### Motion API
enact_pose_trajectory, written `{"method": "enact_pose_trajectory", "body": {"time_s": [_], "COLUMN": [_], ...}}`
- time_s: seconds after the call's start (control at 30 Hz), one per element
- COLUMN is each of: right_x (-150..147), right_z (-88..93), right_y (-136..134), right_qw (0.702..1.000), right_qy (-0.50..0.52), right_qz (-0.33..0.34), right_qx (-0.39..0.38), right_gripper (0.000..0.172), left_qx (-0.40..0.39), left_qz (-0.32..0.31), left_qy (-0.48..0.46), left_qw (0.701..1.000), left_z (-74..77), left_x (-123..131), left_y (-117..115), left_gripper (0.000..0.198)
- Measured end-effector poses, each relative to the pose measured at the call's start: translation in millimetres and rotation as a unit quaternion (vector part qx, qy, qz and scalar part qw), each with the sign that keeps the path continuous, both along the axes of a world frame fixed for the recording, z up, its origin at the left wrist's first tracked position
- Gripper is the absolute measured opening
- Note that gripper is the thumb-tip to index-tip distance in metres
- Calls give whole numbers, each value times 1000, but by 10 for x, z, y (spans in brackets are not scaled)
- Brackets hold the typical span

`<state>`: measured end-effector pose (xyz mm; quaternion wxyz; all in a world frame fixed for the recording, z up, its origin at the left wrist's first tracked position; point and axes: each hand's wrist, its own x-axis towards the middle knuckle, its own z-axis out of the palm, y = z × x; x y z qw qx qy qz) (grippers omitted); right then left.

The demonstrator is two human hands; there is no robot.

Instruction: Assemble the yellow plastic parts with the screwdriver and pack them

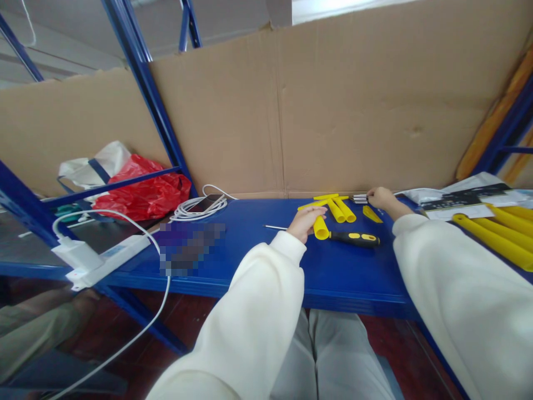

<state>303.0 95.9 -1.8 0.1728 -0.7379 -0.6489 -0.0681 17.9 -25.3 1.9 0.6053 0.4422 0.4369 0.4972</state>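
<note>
Over a blue table (245,233), a yellow tube (320,227) is held by the left hand (303,223), open end near; farther right, crosswise silvery pieces (358,199) are seen just left of the right hand (383,200), its grip unclear.

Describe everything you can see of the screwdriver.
The screwdriver lies on the blue table, its black handle, plastic- or rubber-looking with yellow patches, to the right. A thin, metallic shaft end shows at left; the middle is hidden behind the left hand and yellow tube. Whether either touches it is unclear.
</note>
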Motion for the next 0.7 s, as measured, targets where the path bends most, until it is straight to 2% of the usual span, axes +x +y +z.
{"method": "enact_pose_trajectory", "body": {"time_s": [0.2,0.47,0.7], "right_x": [-43,26,20], "right_z": [-21,-74,-93], "right_y": [-62,6,15], "right_qw": [999,999,997], "right_qy": [-21,-43,-63], "right_qz": [-1,20,44], "right_qx": [-30,-14,-18], "right_gripper": [35,23,20], "left_qx": [-3,-6,3], "left_qz": [5,7,11], "left_qy": [-13,-22,-20], "left_qw": [1000,1000,1000], "left_z": [15,19,17], "left_x": [-4,-2,-10], "left_y": [-11,-15,-14], "left_gripper": [6,8,7]}}
